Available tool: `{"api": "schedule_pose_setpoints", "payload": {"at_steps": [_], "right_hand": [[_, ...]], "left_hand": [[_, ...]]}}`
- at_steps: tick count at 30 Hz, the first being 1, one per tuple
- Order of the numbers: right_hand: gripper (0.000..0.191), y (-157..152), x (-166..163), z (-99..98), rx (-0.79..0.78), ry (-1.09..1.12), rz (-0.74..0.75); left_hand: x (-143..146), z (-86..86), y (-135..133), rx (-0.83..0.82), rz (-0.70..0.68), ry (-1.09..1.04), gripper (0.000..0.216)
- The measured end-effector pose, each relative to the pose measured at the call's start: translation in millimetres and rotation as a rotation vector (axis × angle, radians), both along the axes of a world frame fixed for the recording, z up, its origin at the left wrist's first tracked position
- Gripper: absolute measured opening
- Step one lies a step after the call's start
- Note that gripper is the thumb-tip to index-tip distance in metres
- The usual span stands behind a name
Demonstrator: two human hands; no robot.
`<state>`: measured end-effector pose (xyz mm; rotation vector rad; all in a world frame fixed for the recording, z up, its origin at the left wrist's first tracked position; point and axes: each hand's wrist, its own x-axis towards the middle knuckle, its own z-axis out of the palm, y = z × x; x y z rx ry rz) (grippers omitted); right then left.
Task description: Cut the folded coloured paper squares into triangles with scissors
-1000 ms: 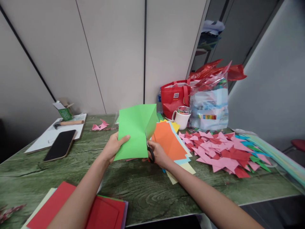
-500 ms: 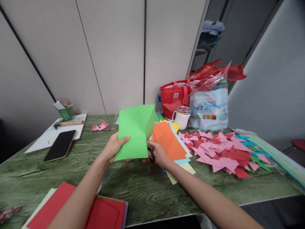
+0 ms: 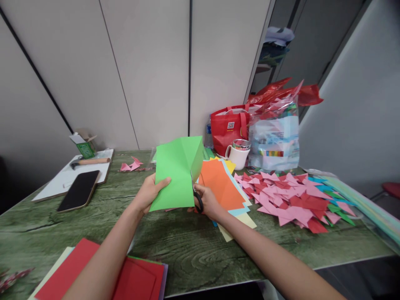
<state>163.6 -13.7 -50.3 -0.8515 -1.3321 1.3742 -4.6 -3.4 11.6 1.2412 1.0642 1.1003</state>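
A creased sheet of green paper (image 3: 175,175) is held up above the table, its right part bent back. My left hand (image 3: 150,189) grips it at the left edge, thumb on the front and fingers behind. In my right hand (image 3: 206,200) is a pair of scissors with black handles (image 3: 198,203). The blades meet the paper's right side, where a cut runs up from the lower edge. Behind my right hand lies a fanned stack of orange (image 3: 220,185), yellow and pale blue sheets.
Pink and red paper cut-outs (image 3: 290,193) are heaped at right. Behind them stand a white mug (image 3: 239,156), a red bag (image 3: 229,131) and a plastic bag (image 3: 275,141). At left lie a phone (image 3: 79,191) and a hammer (image 3: 93,161). Red sheets (image 3: 140,279) rest near me.
Almost nothing differs. The top right corner of the green paper has shifted very slightly; both hands keep their grip and place.
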Motion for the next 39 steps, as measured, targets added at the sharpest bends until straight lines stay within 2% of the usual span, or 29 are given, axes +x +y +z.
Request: {"api": "schedule_pose_setpoints", "payload": {"at_steps": [31, 39], "right_hand": [[0.024, -5.9, 0.1, 10.0, -0.128, -0.046, -0.084], [0.027, -3.8, 1.1, 6.0, -0.085, -0.051, -0.054]], "left_hand": [[1.3, 1.6, -0.2, -0.013, -0.003, 0.015, 0.034], [1.0, 0.4, 0.1, -0.015, 0.002, 0.015, 0.035]]}}
